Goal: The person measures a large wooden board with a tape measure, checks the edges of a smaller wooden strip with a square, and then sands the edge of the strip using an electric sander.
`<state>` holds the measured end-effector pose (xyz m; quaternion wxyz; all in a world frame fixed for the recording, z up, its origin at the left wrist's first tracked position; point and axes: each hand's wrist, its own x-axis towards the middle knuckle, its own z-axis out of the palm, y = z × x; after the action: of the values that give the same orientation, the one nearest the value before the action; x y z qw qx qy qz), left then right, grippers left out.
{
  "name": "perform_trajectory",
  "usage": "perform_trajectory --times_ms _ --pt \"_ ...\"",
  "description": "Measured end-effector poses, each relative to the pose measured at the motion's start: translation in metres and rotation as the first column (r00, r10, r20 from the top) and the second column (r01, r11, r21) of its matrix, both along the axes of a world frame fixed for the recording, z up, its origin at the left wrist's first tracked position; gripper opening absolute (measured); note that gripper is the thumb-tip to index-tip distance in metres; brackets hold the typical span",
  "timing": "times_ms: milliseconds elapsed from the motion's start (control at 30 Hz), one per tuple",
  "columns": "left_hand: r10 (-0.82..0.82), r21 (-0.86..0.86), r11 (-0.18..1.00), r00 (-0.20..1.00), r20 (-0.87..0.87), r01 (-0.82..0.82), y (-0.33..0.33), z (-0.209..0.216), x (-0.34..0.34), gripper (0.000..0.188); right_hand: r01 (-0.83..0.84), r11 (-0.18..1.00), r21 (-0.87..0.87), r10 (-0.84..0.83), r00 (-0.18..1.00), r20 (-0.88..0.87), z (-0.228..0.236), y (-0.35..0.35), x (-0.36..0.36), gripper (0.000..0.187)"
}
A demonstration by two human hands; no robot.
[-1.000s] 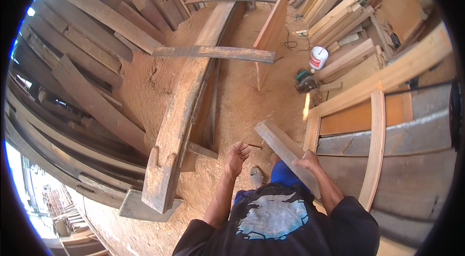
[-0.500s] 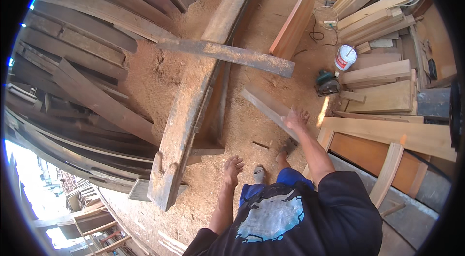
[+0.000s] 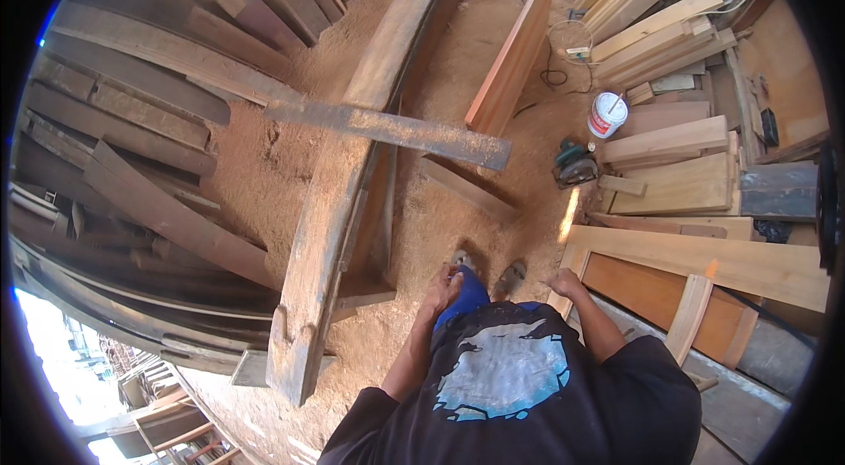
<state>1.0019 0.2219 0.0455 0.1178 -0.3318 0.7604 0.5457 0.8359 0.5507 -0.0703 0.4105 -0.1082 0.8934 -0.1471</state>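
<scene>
My left hand (image 3: 443, 290) is in front of my left thigh, near the front end of the long thick beam. Its fingers look curled together, with nothing seen in them. Off to the right, my right hand (image 3: 565, 283) has its fingers folded in, holding nothing that shows. It hangs close to the corner of a wooden frame (image 3: 695, 264). Ahead of my feet a narrow board (image 3: 468, 190) lies on the sawdust floor, away from both hands. One end is beside the dark crosswise plank (image 3: 414, 126), which rests across the long beam (image 3: 339, 179).
A reddish plank (image 3: 513, 60) stands on edge beyond the crosswise plank. To the right are a circular saw (image 3: 576, 166), a white bucket (image 3: 607, 116) and stacked light boards (image 3: 669, 144). Dark boards (image 3: 132, 117) fill the left side. A cable (image 3: 553, 73) trails behind the bucket.
The narrow board has left my right hand's side and lies farther off on the floor. My right hand has drawn back toward my body and closed. My left hand has moved inward and curled.
</scene>
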Motion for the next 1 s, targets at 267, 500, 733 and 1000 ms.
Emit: perform_trajectory --times_ms 267,500,733,1000 --pt "-0.115 -0.036 0.993 0.993 -0.005 0.114 -0.061 -0.021 -0.081 0.045 0.148 0.984 -0.1 -0.149 0.989 -0.001 0.016 -0.062 -0.078 0.038" --pt "-0.29 -0.315 0.928 0.918 -0.27 0.2 -0.117 0.007 -0.214 0.052 0.292 0.913 -0.284 -0.312 0.95 -0.028 0.053 -0.113 -0.172 0.032" --pt "-0.367 -0.545 0.828 0.863 -0.347 0.133 -0.153 0.025 -0.298 0.054 0.162 0.98 -0.117 -0.163 0.987 0.0 0.079 -0.155 -0.218 0.034" --pt "-0.262 -0.505 0.854 0.942 -0.211 0.124 -0.14 0.005 -0.333 0.061 -0.037 0.993 -0.112 0.046 0.996 0.073 0.072 -0.202 -0.31 0.038"
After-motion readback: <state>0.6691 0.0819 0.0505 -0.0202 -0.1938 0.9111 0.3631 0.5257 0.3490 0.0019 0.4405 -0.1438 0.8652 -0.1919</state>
